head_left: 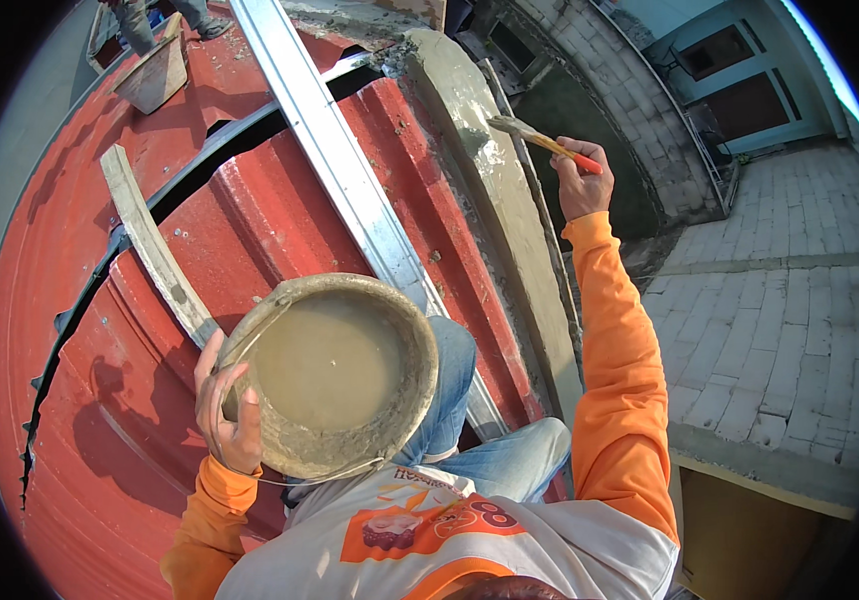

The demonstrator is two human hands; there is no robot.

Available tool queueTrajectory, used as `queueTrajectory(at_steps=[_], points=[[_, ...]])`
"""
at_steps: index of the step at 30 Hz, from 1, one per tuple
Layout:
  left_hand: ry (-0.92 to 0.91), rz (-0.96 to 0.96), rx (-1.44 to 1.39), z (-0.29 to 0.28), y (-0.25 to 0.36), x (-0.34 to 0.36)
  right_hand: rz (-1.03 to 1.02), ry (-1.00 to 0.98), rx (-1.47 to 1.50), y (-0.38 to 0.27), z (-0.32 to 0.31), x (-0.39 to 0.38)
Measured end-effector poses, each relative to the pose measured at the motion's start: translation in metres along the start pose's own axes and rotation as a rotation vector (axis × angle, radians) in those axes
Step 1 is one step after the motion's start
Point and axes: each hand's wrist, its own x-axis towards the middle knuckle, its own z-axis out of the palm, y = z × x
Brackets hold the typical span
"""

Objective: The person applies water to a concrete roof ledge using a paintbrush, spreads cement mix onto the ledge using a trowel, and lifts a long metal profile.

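My left hand (225, 415) grips the left side of a mortar-crusted bucket (295, 455) by its rim, thumb and fingers around the wall. Murky grey-brown water (330, 360) fills much of it, and a thin wire handle hangs over its near side. The bucket sits tilted against my jeans-clad leg (455, 375). Farther right, my outstretched right hand (584, 185) is closed around a brush (535, 137) with a wooden handle and red end. Its bristles are just over the wet, shiny edge of a smooth cement ledge (495, 195); contact is hard to tell.
Red corrugated roofing (250, 200) spreads left, with dark gaps between sheets. A silver metal channel (350, 185) and a weathered plank (150, 240) lie across it. A mortar trough (155, 75) stands near another person's legs (135, 25). Beyond the ledge, the level drops toward block walls (750, 320).
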Motion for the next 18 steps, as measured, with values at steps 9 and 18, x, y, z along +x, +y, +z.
queueTrajectory(at_steps=[9,18], points=[[-0.011,-0.031,0.017,0.000,0.004,0.000,0.179,0.148,0.144,0.026,0.029,0.065],[-0.014,-0.021,0.009,-0.001,0.001,0.000,0.323,0.162,0.270,-0.018,0.021,0.059]])
